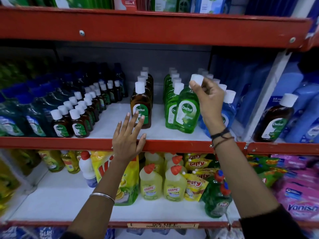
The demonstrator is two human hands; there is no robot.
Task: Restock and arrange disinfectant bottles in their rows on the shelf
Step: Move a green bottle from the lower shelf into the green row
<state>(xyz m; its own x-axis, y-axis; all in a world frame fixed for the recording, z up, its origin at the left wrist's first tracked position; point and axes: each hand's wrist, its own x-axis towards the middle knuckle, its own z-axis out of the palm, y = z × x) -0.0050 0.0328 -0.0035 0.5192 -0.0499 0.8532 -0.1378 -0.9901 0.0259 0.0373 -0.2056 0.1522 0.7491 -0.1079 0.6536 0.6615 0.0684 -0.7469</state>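
On the middle shelf (96,142) stand rows of Dettol bottles with white caps. My right hand (208,102) grips the cap and neck of a green Dettol bottle (187,111), which tilts at the front of the shelf beside the green row (172,94). A blue row (228,107) runs behind my wrist. My left hand (128,135) is open with fingers spread, its fingertips at the label of the front brown Dettol bottle (140,109), which heads a short brown row. Small brown bottles (77,118) fill rows to the left.
Bare white shelf lies between the brown and green rows. Dark green and blue bottles (25,118) crowd the far left, large blue bottles (296,104) and one brown bottle (276,119) the right bay. Below are yellow Harpic bottles (151,183), pouches and pink Vanish packs (300,195).
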